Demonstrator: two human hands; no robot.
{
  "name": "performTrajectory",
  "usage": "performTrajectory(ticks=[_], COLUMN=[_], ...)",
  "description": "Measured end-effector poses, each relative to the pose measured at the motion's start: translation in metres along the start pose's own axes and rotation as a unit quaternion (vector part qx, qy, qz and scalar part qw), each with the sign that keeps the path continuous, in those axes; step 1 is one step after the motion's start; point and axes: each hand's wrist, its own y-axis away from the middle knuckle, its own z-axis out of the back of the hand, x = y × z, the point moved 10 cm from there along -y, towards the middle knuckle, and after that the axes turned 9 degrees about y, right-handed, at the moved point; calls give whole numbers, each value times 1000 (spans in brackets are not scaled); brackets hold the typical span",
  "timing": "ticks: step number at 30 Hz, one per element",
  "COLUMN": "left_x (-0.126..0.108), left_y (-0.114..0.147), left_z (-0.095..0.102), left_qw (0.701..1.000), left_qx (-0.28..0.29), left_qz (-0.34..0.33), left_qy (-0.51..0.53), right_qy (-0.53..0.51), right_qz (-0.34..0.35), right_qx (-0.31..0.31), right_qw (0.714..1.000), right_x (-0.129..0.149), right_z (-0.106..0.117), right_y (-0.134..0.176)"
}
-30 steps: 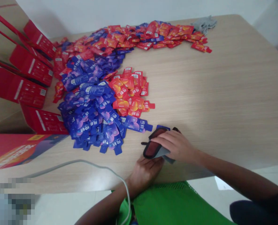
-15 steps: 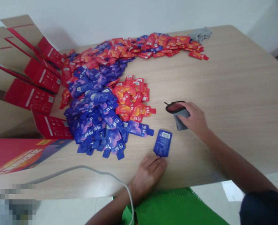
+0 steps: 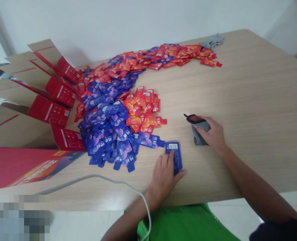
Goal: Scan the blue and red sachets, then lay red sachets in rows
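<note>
A blue sachet (image 3: 177, 154) with a white barcode lies on the table, its back side facing up. Across its left part rests my left hand (image 3: 164, 170), fingers stretched forward and the thumb spread out by the sachet's lower right edge. My right hand (image 3: 211, 130) grips a small grey cloth pouch (image 3: 199, 135) with a black rim. The thumb presses the near side while the other fingers are partly hidden behind and inside the opening. Left of my hands is a pile of blue sachets (image 3: 108, 130), touching a smaller pile of red sachets (image 3: 144, 110).
A long heap of mixed red and blue sachets (image 3: 163, 55) runs along the wall to a crumpled grey cloth (image 3: 213, 42). Open red cardboard boxes (image 3: 54, 110) stand at the left. A grey cable (image 3: 95, 176) crosses the table's front and passes over my left forearm.
My left hand has moved up from the blue sachet's lower end onto it, its fingers now extended. The sachet has turned slightly. My right hand still holds the pouch. The view has shifted.
</note>
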Motion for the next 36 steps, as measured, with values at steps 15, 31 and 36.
performTrajectory(ticks=[15, 31, 36], left_x=[-9, 19, -15], left_y=[2, 12, 28], left_z=[21, 19, 35], left_qw=[999, 945, 988], left_qx=[-4, -37, -8], left_qz=[-19, 51, -88], left_qy=[35, 322, 125], right_qy=[-31, -32, -33], right_qz=[-4, 9, 17], right_qx=[8, 2, 7], right_qw=[999, 999, 999], right_x=[-1, -2, 0], right_z=[-2, -3, -3], right_y=[-1, -1, -1])
